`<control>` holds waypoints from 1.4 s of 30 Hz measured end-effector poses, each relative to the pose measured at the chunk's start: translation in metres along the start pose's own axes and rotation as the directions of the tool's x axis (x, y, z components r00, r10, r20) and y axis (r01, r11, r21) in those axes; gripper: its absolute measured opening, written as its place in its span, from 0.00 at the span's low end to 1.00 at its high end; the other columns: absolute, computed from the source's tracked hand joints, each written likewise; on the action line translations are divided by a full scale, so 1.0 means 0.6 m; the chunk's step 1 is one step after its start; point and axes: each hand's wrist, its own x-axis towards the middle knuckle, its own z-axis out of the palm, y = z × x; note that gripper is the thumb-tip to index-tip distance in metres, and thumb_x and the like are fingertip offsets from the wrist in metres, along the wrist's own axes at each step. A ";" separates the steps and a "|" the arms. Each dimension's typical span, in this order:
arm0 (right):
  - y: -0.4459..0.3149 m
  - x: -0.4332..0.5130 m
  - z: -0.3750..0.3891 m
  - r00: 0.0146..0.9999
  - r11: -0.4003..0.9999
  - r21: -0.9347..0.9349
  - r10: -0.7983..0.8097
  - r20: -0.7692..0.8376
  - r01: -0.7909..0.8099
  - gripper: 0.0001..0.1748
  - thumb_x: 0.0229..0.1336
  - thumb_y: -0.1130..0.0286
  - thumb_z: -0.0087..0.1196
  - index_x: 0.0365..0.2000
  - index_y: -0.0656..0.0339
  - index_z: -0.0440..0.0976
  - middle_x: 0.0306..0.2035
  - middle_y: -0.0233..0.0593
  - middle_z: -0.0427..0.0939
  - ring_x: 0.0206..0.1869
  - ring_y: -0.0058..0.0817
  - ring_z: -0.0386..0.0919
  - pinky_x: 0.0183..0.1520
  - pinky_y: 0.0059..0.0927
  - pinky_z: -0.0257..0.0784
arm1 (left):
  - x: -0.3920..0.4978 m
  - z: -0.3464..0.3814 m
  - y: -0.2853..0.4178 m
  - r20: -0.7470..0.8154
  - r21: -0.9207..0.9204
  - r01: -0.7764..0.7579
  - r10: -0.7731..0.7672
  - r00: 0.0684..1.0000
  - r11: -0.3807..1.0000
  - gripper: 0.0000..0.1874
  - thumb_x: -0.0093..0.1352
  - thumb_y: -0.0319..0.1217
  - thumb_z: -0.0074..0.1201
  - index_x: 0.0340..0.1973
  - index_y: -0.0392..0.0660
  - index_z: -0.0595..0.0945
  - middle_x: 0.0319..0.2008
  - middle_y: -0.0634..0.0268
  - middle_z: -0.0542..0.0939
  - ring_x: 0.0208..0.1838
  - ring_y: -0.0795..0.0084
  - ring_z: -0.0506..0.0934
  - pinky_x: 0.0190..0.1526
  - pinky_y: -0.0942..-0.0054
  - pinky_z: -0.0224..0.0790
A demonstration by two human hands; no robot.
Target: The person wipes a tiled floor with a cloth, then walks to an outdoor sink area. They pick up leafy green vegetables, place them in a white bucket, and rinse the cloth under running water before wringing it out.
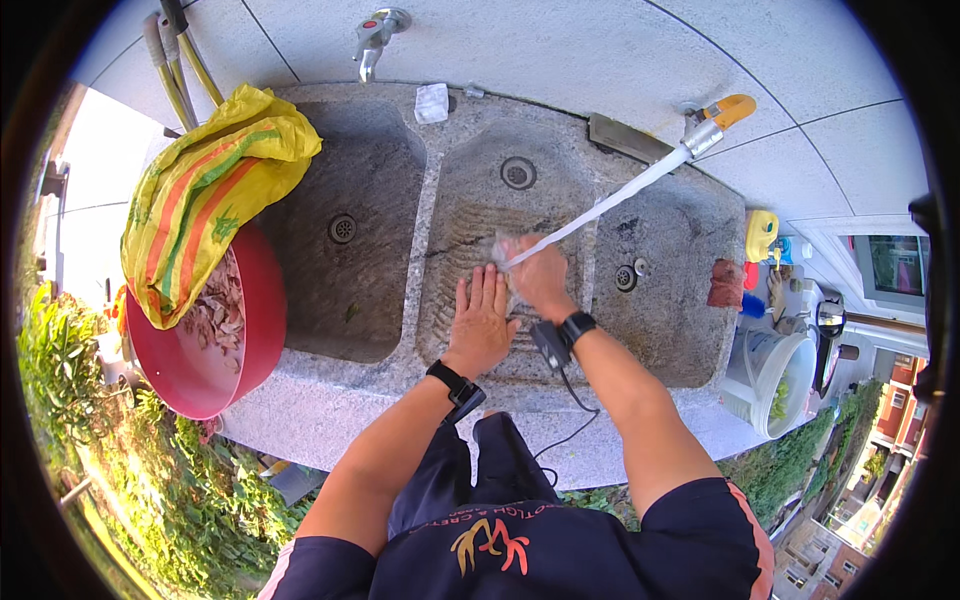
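A ribbed washboard slope [450, 307] fills the middle basin of a three-part stone sink [415, 285]. My left hand [480, 319] lies on it, palm down, fingers apart, and I see nothing in it. Just to its right, my right hand [538, 274] is bent over the same slope, its fingers partly hidden by splashing water; whether it holds something is unclear. A stream of water [600, 208] runs from the yellow-handled tap [703, 135] on the wall down to my right hand. A drain [517, 172] shows at the basin's far end.
A red basin [266, 322] with dry flakes and a yellow striped woven bag [202, 202] stands at the left. A second tap [373, 45] is on the wall above a white block [431, 103]. At the right are a translucent bucket [787, 382] and a yellow bottle [761, 232].
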 end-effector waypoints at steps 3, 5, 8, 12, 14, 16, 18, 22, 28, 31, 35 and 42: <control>0.064 0.077 0.038 0.987 0.941 -0.301 0.133 -0.095 -0.156 0.22 0.69 0.51 0.49 0.33 0.59 0.80 0.39 0.48 0.77 0.46 0.49 0.75 0.46 0.56 0.68 | 0.000 0.002 -0.006 -0.045 -0.051 0.004 -0.007 0.999 0.999 0.34 0.74 0.39 0.48 0.73 0.40 0.61 0.75 0.41 0.57 0.78 0.43 0.53 0.77 0.44 0.37; 0.084 0.088 0.026 0.998 0.963 -0.268 0.045 0.039 -0.033 0.24 0.66 0.47 0.53 0.36 0.60 0.82 0.35 0.51 0.80 0.41 0.54 0.78 0.44 0.54 0.71 | -0.003 -0.007 -0.009 -0.015 -0.004 -0.014 0.014 1.000 1.000 0.31 0.75 0.35 0.47 0.72 0.41 0.64 0.74 0.42 0.59 0.78 0.43 0.54 0.77 0.46 0.39; 0.100 0.074 -0.058 0.884 0.935 -0.023 0.343 0.317 -0.355 0.29 0.65 0.40 0.49 0.40 0.57 0.80 0.37 0.49 0.83 0.42 0.55 0.81 0.43 0.51 0.75 | -0.004 -0.045 -0.025 -0.098 -0.388 0.000 -0.041 0.994 0.922 0.22 0.74 0.28 0.48 0.65 0.45 0.73 0.72 0.48 0.65 0.76 0.50 0.61 0.77 0.48 0.42; 0.085 0.040 -0.155 0.968 0.992 0.012 0.117 0.223 -0.122 0.28 0.61 0.57 0.55 0.59 0.58 0.73 0.56 0.47 0.78 0.59 0.47 0.74 0.60 0.46 0.70 | -0.007 -0.135 -0.026 -0.162 -0.673 -0.029 -0.109 0.981 0.739 0.16 0.72 0.23 0.49 0.56 0.43 0.79 0.52 0.52 0.77 0.56 0.51 0.76 0.61 0.58 0.64; 0.061 0.013 -0.164 0.949 0.937 0.325 -0.210 0.233 0.128 0.32 0.58 0.63 0.57 0.63 0.59 0.69 0.59 0.45 0.75 0.62 0.45 0.71 0.64 0.45 0.66 | 0.010 -0.177 -0.016 -0.164 -0.757 -0.076 -0.075 0.984 0.649 0.15 0.72 0.22 0.50 0.53 0.41 0.80 0.39 0.54 0.76 0.41 0.52 0.76 0.45 0.62 0.68; 0.030 -0.023 -0.157 0.861 0.871 0.463 -0.357 0.363 0.166 0.30 0.56 0.70 0.58 0.62 0.56 0.71 0.51 0.45 0.77 0.58 0.44 0.72 0.61 0.42 0.67 | 0.032 -0.210 -0.003 -0.195 -0.764 -0.152 0.000 0.981 0.627 0.14 0.71 0.22 0.49 0.52 0.41 0.81 0.39 0.54 0.76 0.40 0.54 0.75 0.44 0.62 0.68; 0.007 -0.046 -0.159 0.854 0.938 0.342 -0.220 0.471 0.052 0.27 0.57 0.69 0.59 0.59 0.56 0.73 0.45 0.43 0.78 0.51 0.41 0.75 0.55 0.41 0.71 | 0.042 -0.240 0.002 -0.157 -0.800 -0.141 0.024 0.987 0.584 0.13 0.71 0.21 0.50 0.49 0.42 0.83 0.36 0.56 0.75 0.36 0.57 0.74 0.40 0.64 0.68; 0.005 -0.021 -0.215 0.914 0.995 0.080 -0.081 0.398 0.054 0.21 0.58 0.59 0.62 0.50 0.54 0.79 0.41 0.39 0.78 0.46 0.41 0.79 0.48 0.41 0.75 | 0.060 -0.298 -0.004 -0.176 -0.658 -0.199 0.109 0.978 0.726 0.13 0.69 0.21 0.52 0.47 0.45 0.85 0.31 0.61 0.74 0.32 0.64 0.73 0.36 0.67 0.66; 0.025 0.078 -0.338 0.950 0.856 0.430 -0.197 -0.241 0.287 0.11 0.63 0.66 0.61 0.44 0.55 0.83 0.45 0.39 0.83 0.42 0.33 0.83 0.41 0.33 0.77 | 0.101 -0.394 -0.029 -0.380 -0.527 -0.175 -0.046 0.924 0.832 0.12 0.71 0.28 0.60 0.49 0.41 0.85 0.31 0.65 0.74 0.32 0.74 0.72 0.35 0.73 0.64; 0.009 0.079 -0.383 0.927 0.934 0.284 -0.103 -0.361 0.215 0.11 0.63 0.72 0.60 0.46 0.57 0.83 0.44 0.38 0.84 0.39 0.31 0.83 0.38 0.29 0.76 | 0.110 -0.415 -0.011 -0.406 -0.471 -0.170 -0.042 0.913 0.866 0.12 0.70 0.29 0.61 0.47 0.39 0.85 0.31 0.65 0.74 0.33 0.74 0.72 0.36 0.74 0.65; -0.027 0.079 -0.415 0.854 0.969 0.208 -0.006 -0.520 0.134 0.10 0.65 0.71 0.60 0.45 0.56 0.83 0.35 0.37 0.83 0.36 0.29 0.80 0.37 0.28 0.74 | 0.131 -0.445 0.008 -0.543 -0.480 -0.232 -0.080 0.836 0.846 0.10 0.69 0.31 0.63 0.43 0.42 0.86 0.32 0.62 0.76 0.33 0.68 0.75 0.37 0.70 0.69; 0.013 0.029 -0.376 0.964 0.813 0.564 0.015 -0.265 0.143 0.12 0.69 0.68 0.57 0.48 0.63 0.79 0.31 0.30 0.77 0.34 0.17 0.71 0.37 0.21 0.68 | 0.135 -0.410 -0.044 -0.413 -0.505 -0.066 -0.174 0.894 0.861 0.10 0.70 0.33 0.61 0.42 0.40 0.84 0.29 0.57 0.78 0.29 0.67 0.75 0.35 0.67 0.69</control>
